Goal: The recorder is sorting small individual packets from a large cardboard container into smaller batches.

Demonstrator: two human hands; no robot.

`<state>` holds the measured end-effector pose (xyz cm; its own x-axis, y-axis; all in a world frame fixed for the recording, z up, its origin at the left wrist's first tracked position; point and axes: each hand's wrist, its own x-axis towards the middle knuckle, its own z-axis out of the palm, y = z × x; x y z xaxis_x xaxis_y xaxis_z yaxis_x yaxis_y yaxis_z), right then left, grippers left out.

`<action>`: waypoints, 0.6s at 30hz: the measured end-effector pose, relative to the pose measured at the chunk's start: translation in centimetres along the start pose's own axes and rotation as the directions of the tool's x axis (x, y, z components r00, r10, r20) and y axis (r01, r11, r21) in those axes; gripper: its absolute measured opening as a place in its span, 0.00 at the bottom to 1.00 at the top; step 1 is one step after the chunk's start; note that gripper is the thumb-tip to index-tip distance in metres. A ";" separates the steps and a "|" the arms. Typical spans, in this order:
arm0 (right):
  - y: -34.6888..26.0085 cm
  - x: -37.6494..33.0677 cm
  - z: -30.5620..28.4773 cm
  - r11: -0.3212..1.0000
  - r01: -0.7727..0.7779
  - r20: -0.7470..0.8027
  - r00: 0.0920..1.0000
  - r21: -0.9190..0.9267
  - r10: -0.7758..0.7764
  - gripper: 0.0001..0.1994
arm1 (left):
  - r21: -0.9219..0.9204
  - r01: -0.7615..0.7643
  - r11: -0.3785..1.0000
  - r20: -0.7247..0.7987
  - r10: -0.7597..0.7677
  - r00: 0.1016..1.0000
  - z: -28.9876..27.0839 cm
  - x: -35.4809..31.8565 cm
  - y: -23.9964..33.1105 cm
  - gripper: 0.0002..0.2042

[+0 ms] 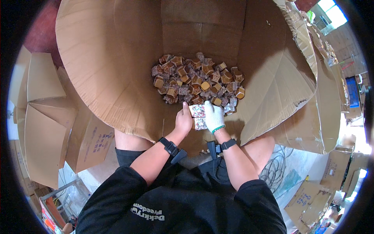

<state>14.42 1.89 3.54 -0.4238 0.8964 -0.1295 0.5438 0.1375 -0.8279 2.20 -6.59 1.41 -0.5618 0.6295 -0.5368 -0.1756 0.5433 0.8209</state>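
My bare left hand (184, 119) and my right hand (214, 117), in a white knitted glove with a green cuff edge, face each other just in front of a pile. Between them they grip a pair of small speckled blocks (197, 111), one nearer me than the other, with white, red and dark flecks on top. My left fingers curl round the left side, while the gloved fingers press from the right. The pile (194, 80) beyond holds many similar small blocks, some with brown or tan faces, others speckled grey-pink. The undersides of the held blocks are hidden.
A huge open cardboard box (117, 58) surrounds the pile, its cut front edge by my legs. Folded cartons (46, 128) stand at left. On the right floor lie coiled cable (276, 167) and a flattened carton (306, 202). A metal-framed cart (64, 195) is at lower left.
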 end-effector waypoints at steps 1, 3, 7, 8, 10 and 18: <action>0.1 -0.1 -0.1 1.000 -0.003 -0.002 1.000 -0.001 0.003 0.28 | 0.001 0.001 1.000 0.003 -0.001 1.000 -0.1 -0.7 0.9 0.36; 0.6 0.0 0.0 0.998 -0.056 0.020 0.998 0.040 0.055 0.28 | 0.043 0.034 0.999 -0.052 -0.031 0.998 0.0 -1.6 2.1 0.37; 2.9 0.2 1.8 0.975 -0.218 0.092 0.973 0.044 0.213 0.33 | 0.122 0.162 0.979 -0.077 -0.153 0.985 0.2 0.3 -1.1 0.37; 4.0 0.2 2.5 0.959 -0.256 0.076 0.966 0.117 0.249 0.32 | -0.097 0.287 0.953 -0.012 -0.290 0.957 0.6 0.7 -2.1 0.38; 5.8 0.6 3.8 0.938 -0.286 0.068 0.958 0.196 0.278 0.32 | -0.277 0.398 0.875 0.104 -0.384 0.917 0.6 2.5 -4.8 0.37; 3.0 0.8 1.5 0.487 -0.408 0.411 0.905 0.772 0.106 0.22 | -0.648 0.618 0.446 0.637 -0.128 0.760 -0.3 -0.5 1.7 0.25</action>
<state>14.63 2.42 0.14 -0.6239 0.6529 -0.4295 -0.1217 -0.6240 -0.7719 1.93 -6.15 3.17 0.1109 0.7627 -0.6372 -0.9490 0.2716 0.1599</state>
